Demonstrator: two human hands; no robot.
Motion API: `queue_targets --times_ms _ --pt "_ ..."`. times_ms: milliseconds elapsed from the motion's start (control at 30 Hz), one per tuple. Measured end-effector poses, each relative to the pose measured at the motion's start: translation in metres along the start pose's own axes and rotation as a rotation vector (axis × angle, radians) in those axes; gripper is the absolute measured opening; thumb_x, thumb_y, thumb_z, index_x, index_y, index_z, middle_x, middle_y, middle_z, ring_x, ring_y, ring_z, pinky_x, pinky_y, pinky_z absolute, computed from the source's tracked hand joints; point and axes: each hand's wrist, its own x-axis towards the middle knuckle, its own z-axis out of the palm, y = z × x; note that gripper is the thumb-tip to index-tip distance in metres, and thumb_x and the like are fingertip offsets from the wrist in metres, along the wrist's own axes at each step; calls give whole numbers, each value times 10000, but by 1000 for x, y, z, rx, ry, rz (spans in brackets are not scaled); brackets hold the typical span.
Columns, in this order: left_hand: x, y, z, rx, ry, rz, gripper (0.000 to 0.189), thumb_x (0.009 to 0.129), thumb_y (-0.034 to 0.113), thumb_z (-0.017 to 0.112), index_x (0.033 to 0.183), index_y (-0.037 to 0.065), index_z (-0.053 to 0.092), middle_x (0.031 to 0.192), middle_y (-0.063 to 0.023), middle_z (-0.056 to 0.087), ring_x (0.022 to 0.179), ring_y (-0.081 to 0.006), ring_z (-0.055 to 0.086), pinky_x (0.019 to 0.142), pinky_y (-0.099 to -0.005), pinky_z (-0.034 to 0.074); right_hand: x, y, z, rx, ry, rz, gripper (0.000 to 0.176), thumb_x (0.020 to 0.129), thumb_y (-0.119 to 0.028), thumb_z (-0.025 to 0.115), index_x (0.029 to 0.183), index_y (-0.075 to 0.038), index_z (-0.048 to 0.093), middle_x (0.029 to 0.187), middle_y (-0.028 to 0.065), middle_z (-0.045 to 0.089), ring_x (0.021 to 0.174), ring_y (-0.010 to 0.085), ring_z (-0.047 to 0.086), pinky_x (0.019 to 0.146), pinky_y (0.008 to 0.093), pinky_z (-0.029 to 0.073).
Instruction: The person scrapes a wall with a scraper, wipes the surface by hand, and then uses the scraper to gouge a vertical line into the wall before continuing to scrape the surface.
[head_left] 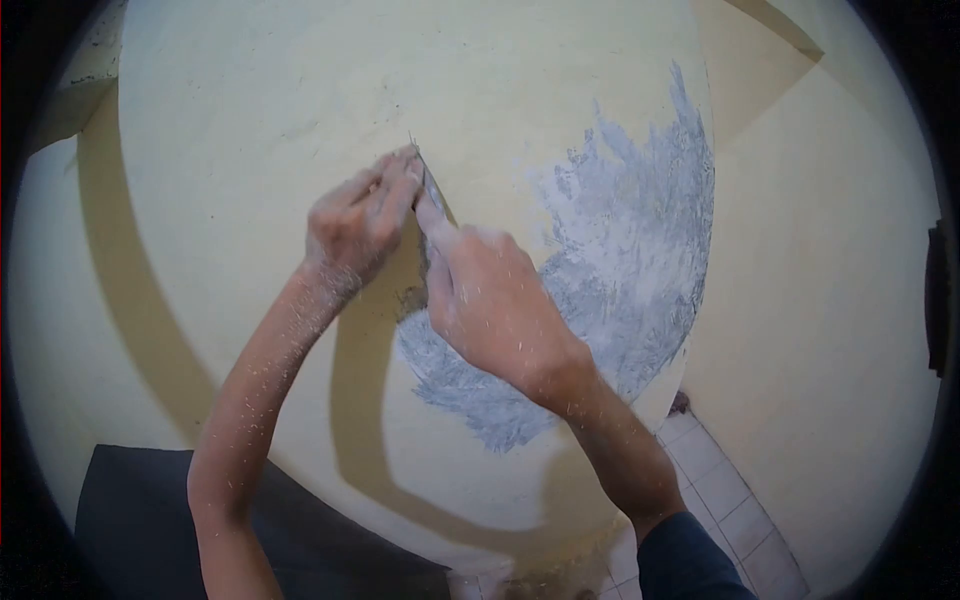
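Note:
A yellow wall (500, 60) fills most of the view, with a large patch of scraped grey-white surface (630, 240) on the right. My right hand (500, 310) is closed round a scraper (432, 182), its index finger stretched along the thin blade, which points up and left. The handle is hidden in the palm. My left hand (360, 220) has its fingers pressed together at the blade's upper end, touching it. Pale dust and flakes cover both hands and the left forearm.
A dark sheet or panel (150, 510) stands at the lower left. Tiled floor (720, 490) shows at the lower right, below the wall's edge. Another yellow wall (810, 250) rises on the right. A dark object (938, 300) is at the far right edge.

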Motion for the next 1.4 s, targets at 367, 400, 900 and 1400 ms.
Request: queue_targets --times_ms 367,400,900,1400 --pt "-22 15 0 -46 -25 98 242 764 58 701 1006 58 685 1118 -65 725 931 -176 721 706 -264 574 -26 2 0 -47 42 -35 526 871 -13 488 1381 97 421 858 321 611 841 473 617 785 516 499" --pt "-22 17 -1 -35 -33 90 251 764 60 703 1015 59 686 1124 -65 723 938 -176 721 711 -268 572 -28 4 -1 -53 12 -28 551 877 -29 491 1408 82 395 891 312 610 848 468 627 793 513 507" --pt "-30 28 -2 -47 23 -11 183 763 58 725 946 73 723 1109 -67 733 976 -181 720 726 -273 566 -28 17 17 -26 47 -18 640 869 -25 517 1474 49 319 898 288 612 807 461 630 744 512 518" --pt "-37 31 -1 -63 20 35 169 770 61 722 938 71 703 1128 -66 728 943 -178 719 697 -261 566 -38 16 22 47 52 -1 618 854 -5 526 1442 78 353 886 300 611 808 475 612 743 520 498"
